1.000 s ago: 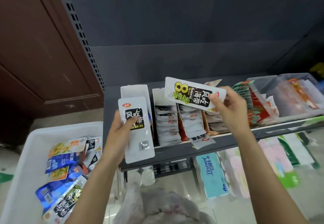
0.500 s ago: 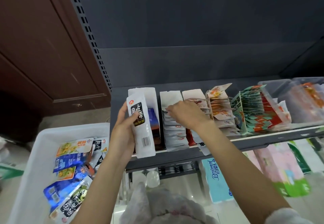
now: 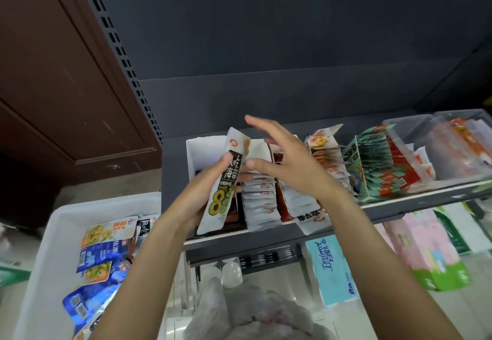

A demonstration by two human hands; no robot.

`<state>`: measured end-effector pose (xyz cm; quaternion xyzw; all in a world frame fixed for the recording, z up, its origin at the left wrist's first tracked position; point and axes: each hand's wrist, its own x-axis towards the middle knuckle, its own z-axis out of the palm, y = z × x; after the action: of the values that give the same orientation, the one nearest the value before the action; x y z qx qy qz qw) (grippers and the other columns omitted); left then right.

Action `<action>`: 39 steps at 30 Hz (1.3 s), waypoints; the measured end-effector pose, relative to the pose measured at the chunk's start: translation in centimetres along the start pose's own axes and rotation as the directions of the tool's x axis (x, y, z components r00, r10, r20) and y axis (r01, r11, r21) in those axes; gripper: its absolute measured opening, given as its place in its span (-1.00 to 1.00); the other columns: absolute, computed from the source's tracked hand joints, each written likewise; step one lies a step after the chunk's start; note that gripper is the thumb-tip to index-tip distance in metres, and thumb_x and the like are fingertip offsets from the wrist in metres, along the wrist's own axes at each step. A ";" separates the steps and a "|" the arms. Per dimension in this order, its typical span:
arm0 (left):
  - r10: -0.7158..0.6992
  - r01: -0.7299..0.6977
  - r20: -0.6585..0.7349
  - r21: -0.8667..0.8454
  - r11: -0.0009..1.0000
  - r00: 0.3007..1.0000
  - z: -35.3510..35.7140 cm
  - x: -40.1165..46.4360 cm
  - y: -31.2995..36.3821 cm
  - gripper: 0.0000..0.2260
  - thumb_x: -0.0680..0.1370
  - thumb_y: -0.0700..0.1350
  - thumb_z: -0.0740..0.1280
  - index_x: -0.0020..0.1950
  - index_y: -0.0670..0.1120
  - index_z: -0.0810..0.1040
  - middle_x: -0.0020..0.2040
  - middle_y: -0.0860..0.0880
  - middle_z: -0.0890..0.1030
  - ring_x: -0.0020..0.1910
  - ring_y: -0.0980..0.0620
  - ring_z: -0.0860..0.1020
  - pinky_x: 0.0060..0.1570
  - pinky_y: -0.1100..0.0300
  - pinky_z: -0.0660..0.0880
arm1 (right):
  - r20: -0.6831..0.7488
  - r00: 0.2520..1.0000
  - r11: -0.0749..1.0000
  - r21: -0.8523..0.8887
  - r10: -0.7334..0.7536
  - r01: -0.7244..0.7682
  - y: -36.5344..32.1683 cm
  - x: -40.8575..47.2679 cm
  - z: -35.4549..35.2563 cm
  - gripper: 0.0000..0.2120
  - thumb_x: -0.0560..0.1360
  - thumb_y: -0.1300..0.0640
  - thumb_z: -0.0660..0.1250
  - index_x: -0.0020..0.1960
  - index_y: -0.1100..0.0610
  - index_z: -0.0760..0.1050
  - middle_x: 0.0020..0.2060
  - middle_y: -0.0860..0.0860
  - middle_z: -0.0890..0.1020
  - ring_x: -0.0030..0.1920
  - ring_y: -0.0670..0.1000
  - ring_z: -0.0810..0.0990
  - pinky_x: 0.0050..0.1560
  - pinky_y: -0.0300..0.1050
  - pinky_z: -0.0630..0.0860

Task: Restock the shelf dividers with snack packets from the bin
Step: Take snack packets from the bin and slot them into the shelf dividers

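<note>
Nearest the camera there's a crumpled plastic bag [image 3: 255,310], cut off at the bottom edge, so no idea what's in it. Over on the left sits the white bin [image 3: 53,233] with a jumble of blue and yellow snack packets [image 3: 106,249]; the forearm covers part of the pile and the lower ones run out of frame.

Left hand [image 3: 202,196] is gripping a white packet [image 3: 222,188] with a big "8" on it, thumb clamped across the front, held upright just in front of the shelf dividers [image 3: 262,201]. Its fingers are behind the packet, so I can't see them. Right hand [image 3: 287,164] is just beside it with fingers spread apart and holding nothing; it's a bit motion-blurred.

That right hand hides the back half of the white packet rows. The leftmost white divider box [image 3: 197,153] is mostly blocked too. Further right are green packets [image 3: 378,164], then clear tubs [image 3: 439,148] too hazy to read.
</note>
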<state>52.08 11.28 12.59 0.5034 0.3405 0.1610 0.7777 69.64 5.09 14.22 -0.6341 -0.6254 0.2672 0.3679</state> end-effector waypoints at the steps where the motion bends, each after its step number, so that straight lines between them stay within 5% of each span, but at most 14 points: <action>1: -0.003 -0.001 0.052 0.087 0.996 0.999 0.4 0.1 0.6 -0.61 0.39 0.23 0.20 0.11 0.09 0.56 0.03 0.03 0.69 0.03 0.12 0.63 0.10 0.19 0.48 | 0.019 1.000 1.000 0.023 -0.019 0.019 -0.2 0.1 -0.6 -0.57 0.48 0.07 0.40 0.30 -0.10 0.37 0.39 -0.11 0.36 0.39 -0.13 0.31 0.39 -0.11 0.29; 4: 0.086 -0.138 0.178 0.308 0.941 0.980 1.4 1.1 2.1 -0.68 0.44 0.16 0.24 0.14 0.13 0.56 0.08 0.11 0.66 0.11 0.17 0.59 0.11 0.34 0.45 | -0.089 0.996 0.997 0.076 0.004 0.003 0.3 -0.1 -2.5 -0.83 0.49 0.17 0.39 -0.06 -0.03 0.42 0.16 -0.03 0.56 0.15 -0.06 0.54 0.22 0.07 0.47; 6: 0.241 -0.261 0.104 0.454 0.852 0.965 1.1 2.7 2.3 -0.70 0.44 0.11 0.31 0.15 0.15 0.54 0.07 0.19 0.62 0.12 0.19 0.56 0.06 0.40 0.42 | -0.236 0.969 0.992 0.114 0.070 -0.044 1.0 -0.7 -3.5 -0.88 0.52 0.10 0.35 -0.08 0.04 0.40 -0.11 0.12 0.64 -0.09 0.12 0.60 -0.02 0.21 0.53; 10: 0.614 -0.233 -0.064 0.890 0.392 0.787 -0.9 5.4 0.5 -0.69 0.53 0.01 0.37 0.27 0.05 0.52 0.17 0.11 0.55 0.18 0.13 0.47 0.11 0.31 0.31 | -0.556 0.827 0.996 0.041 0.084 -0.073 2.6 -2.1 -4.2 -0.91 0.53 0.13 0.34 -0.02 0.05 0.43 -0.20 -0.15 0.68 -0.18 -0.07 0.65 -0.17 0.12 0.56; 13: 0.594 -0.150 -0.074 0.935 0.320 0.801 -1.1 5.5 -1.4 -0.74 0.50 0.02 0.39 0.17 0.01 0.58 0.06 0.10 0.63 0.09 0.08 0.54 0.00 0.24 0.40 | -0.620 0.784 0.985 -0.116 0.032 -0.132 4.0 -2.1 -3.3 -0.90 0.54 0.09 0.33 0.03 0.07 0.47 -0.19 -0.14 0.68 -0.22 -0.10 0.65 -0.25 0.06 0.57; 18: 0.533 -0.200 0.102 0.971 0.129 0.840 -0.5 5.3 -4.2 -0.71 0.43 0.07 0.45 0.12 0.03 0.63 0.07 0.03 0.65 0.08 -0.05 0.51 0.08 0.09 0.39 | -0.511 0.854 0.920 -0.372 -0.095 -0.120 5.1 -0.4 -1.4 -0.86 0.55 0.05 0.30 0.06 0.08 0.52 -0.41 -0.05 0.60 -0.48 -0.04 0.47 -0.43 -0.07 0.44; 24: 0.573 -0.183 0.085 0.976 0.116 0.815 -1.1 6.2 -4.7 -0.86 0.46 -0.17 0.45 -0.03 0.03 0.70 -0.10 -0.01 0.69 -0.14 -0.10 0.59 -0.15 0.09 0.51 | -0.280 0.950 0.860 -0.510 -0.139 -0.025 4.7 2.2 0.0 -0.79 0.57 0.20 0.22 0.16 0.08 0.54 -0.18 0.04 0.68 -0.20 0.13 0.64 -0.24 0.02 0.57; 30: 0.591 -0.215 0.085 0.964 0.154 0.802 -1.5 6.1 -5.2 -0.86 0.43 -0.18 0.48 -0.07 0.02 0.71 -0.14 0.00 0.70 -0.19 -0.06 0.60 -0.28 0.15 0.51 | -0.072 0.987 0.805 -0.589 -0.140 0.072 5.2 3.4 1.6 -0.73 0.51 0.30 0.32 0.08 0.01 0.64 0.02 -0.03 0.66 -0.04 0.05 0.65 -0.10 -0.05 0.59; 36: 0.572 -0.182 0.042 0.965 0.189 0.819 -1.5 6.0 -5.3 -0.88 0.43 -0.12 0.48 -0.05 0.00 0.68 -0.11 0.02 0.68 -0.15 -0.02 0.60 -0.22 0.15 0.52 | 0.056 0.998 0.712 -0.702 0.017 0.027 5.7 2.5 2.2 -0.63 0.54 0.27 0.23 0.23 -0.09 0.53 0.13 -0.05 0.61 0.11 0.07 0.58 0.07 -0.03 0.49; 39: 0.578 -0.170 0.034 0.968 0.183 0.815 -1.2 5.3 -4.9 -0.89 0.44 -0.09 0.48 -0.06 -0.02 0.67 -0.11 0.03 0.67 -0.12 -0.02 0.59 -0.19 0.19 0.46 | 0.109 0.994 0.600 -0.797 0.022 0.075 5.6 1.5 2.6 -0.61 0.51 0.30 0.23 0.26 -0.01 0.52 0.13 0.00 0.62 0.20 0.05 0.52 0.35 -0.09 0.24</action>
<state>54.64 13.08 5.95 0.8917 0.3592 0.2019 0.1872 70.98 7.19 8.35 -0.7070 -0.7070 -0.0124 0.0150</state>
